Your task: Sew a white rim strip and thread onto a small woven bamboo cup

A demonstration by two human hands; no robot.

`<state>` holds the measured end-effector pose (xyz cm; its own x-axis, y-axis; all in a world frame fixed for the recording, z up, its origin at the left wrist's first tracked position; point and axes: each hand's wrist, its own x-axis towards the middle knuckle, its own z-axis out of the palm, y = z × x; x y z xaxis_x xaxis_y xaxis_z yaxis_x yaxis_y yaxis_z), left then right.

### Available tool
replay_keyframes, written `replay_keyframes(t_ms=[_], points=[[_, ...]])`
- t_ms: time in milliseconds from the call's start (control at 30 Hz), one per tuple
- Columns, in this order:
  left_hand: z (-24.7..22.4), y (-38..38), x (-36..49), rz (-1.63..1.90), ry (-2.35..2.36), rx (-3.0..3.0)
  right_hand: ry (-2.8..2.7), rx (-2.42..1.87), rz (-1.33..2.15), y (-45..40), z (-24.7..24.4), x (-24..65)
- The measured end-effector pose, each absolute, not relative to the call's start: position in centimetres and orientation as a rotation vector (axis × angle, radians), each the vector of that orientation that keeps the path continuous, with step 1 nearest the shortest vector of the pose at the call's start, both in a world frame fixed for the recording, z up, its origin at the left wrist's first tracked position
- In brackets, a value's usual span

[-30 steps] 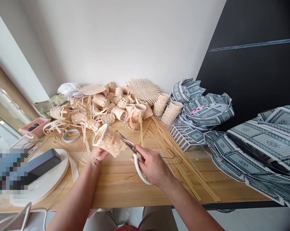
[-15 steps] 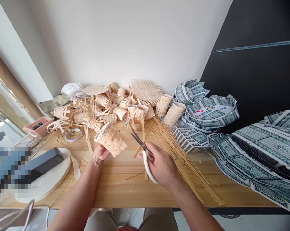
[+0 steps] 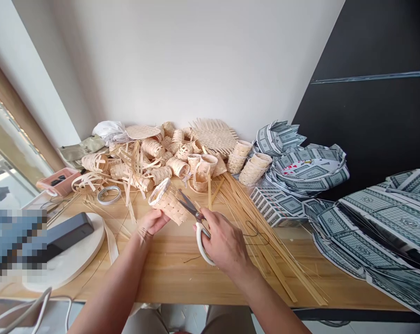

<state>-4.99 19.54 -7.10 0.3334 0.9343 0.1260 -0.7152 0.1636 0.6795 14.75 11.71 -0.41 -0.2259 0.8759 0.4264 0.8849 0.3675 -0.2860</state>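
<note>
A small woven basket lies tilted in my left hand, its pale-edged mouth toward the upper left and its base toward the right. The fingers are wrapped under and behind it, partly hidden. White-handled scissors are in my right hand, fingers through and around the handles. The dark blades are slightly apart and point up and left at the basket's right side; whether they touch it I cannot tell.
Behind lies a heap of small woven baskets and loose strips. Long wooden strips run along the right of the table. Folded playing-card pieces fill the right side. A roll of tape and a white round board are left.
My right hand has brought the scissors left and closer to the basket. The basket has shifted right and turned a little, its mouth now showing more.
</note>
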Motion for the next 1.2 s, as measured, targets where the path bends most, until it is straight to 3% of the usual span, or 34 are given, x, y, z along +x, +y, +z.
replay_keyframes(t_ms=[1200], points=[[-7.3, 19.4, -4.1, 1.158, 0.399, 0.835, -2.08, -1.51, 0.181, 13.0, -0.1, 14.4]])
